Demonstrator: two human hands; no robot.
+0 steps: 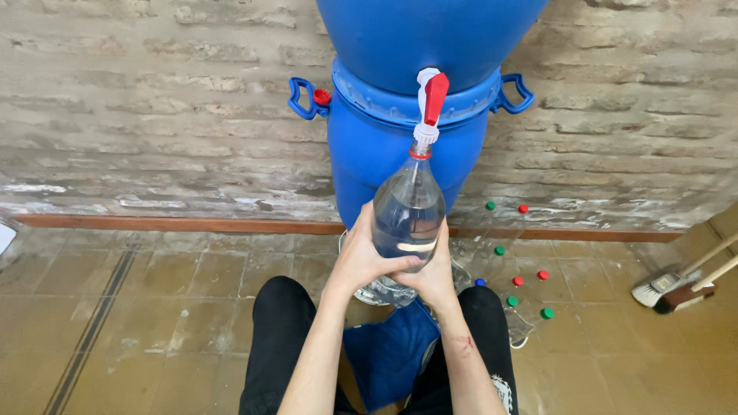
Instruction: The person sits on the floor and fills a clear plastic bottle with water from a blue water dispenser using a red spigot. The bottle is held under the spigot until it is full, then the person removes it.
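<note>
Both my hands hold a clear plastic bottle [408, 207] upright under the red-and-white tap [430, 104] of a blue barrel [388, 146]. My left hand [361, 257] wraps the bottle's lower left side and my right hand [434, 273] cups its lower right side. The bottle's neck, ringed in red, meets the tap's spout. Clear liquid fills part of the bottle. A second blue barrel [430, 34] sits on top of the first.
Several clear empty bottles with red, green and blue caps [513, 280] lie on the tiled floor to the right. Brooms [676, 288] lean at the far right. A brick wall [154, 107] stands behind. My black-trousered knees [280, 330] and a blue cloth [388, 353] are below.
</note>
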